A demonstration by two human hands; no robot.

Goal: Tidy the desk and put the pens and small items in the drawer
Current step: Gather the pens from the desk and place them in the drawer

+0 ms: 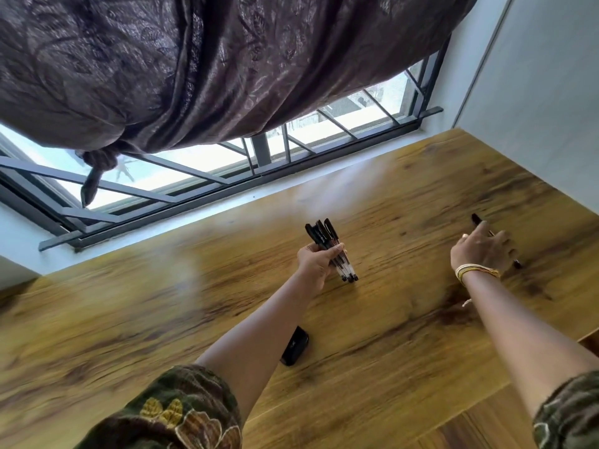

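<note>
Landmark: we take the small black item point(295, 346), lying flat on the desk point(97, 319), as our reference for all places.
Small black item: it rests just beside our left forearm, on its right side. We cannot tell what it is; we judge it is one of the small things for the drawer, not yet collected.
Left hand point(313, 262): beyond the black item, toward the window. The fingers are closed around a bundle of pens point(332, 251), with the thumb pressing across them.
Why held so: the pens stand almost upright, tips touching or nearly touching the wood. We think this keeps them gathered in one hand and leaves the other hand free.
Right hand point(483, 251): beyond the black item and well to its right. The fingers are bent down over a single pen point(478, 222) on the desk; whether they already clamp it, we cannot tell, because the hand hides the middle of the pen.
Why placed so: we judge this is the collecting step, with one more pen for the bundle.
Drawer: not in view.
Surface: smooth wood-grain desk, mostly bare around the black item, slightly blurred at the left.
Room: farther than both hands, a window point(207, 163) with dark bars, a knotted brown curtain point(194, 66) above it, and a pale wall point(534, 92) at the far right.
</note>
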